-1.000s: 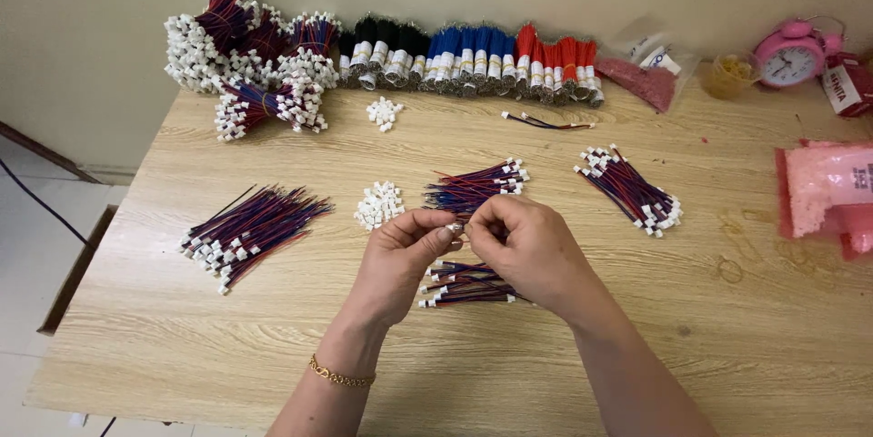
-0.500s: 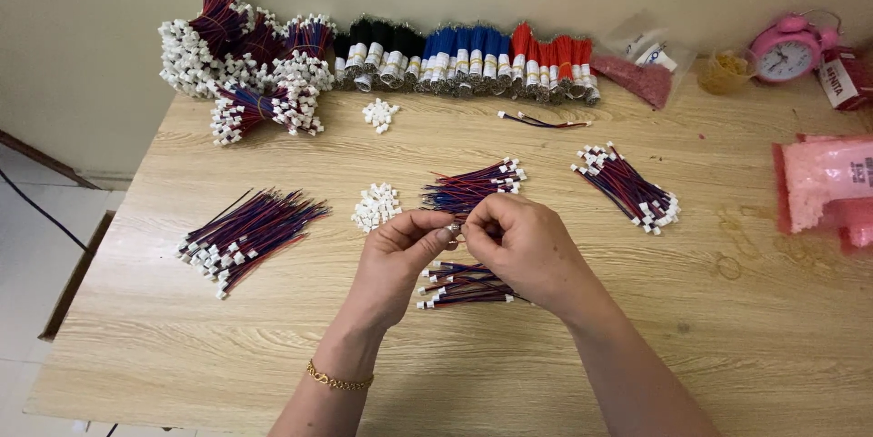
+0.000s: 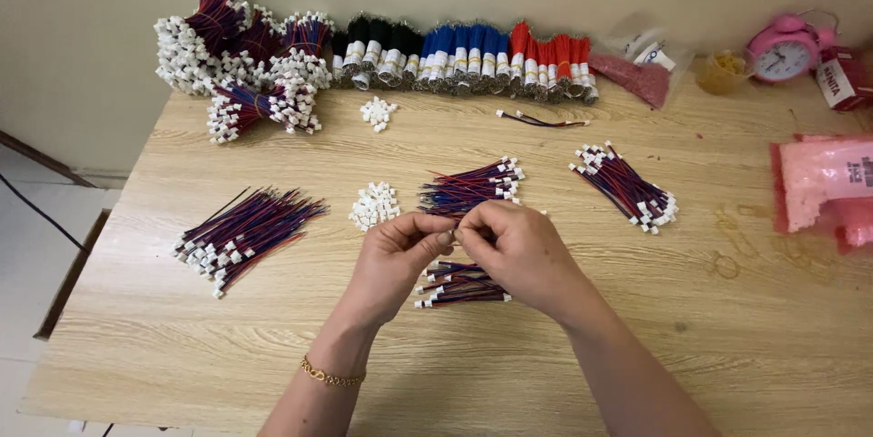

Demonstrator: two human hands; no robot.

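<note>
My left hand [image 3: 393, 260] and my right hand [image 3: 515, 251] meet fingertip to fingertip above the middle of the wooden table [image 3: 455, 373], pinching a small wire with a white connector that the fingers mostly hide. Under my hands lies a short bundle of red-and-blue wires [image 3: 459, 285]. Just beyond the fingers sits another wire bundle [image 3: 473, 186] with white plugs, and a small heap of white connectors [image 3: 375, 205] lies to its left.
A wide fan of wires [image 3: 245, 232] lies at the left, another bundle [image 3: 627, 184] at the right. Along the wall stand tied wire bunches [image 3: 241, 46], black, blue and red rolls [image 3: 464, 55], a pink alarm clock [image 3: 784, 48] and pink bags [image 3: 823, 187].
My hands stay pinched together over the same spot; the fingers have shifted only slightly. Nothing on the table has moved.
</note>
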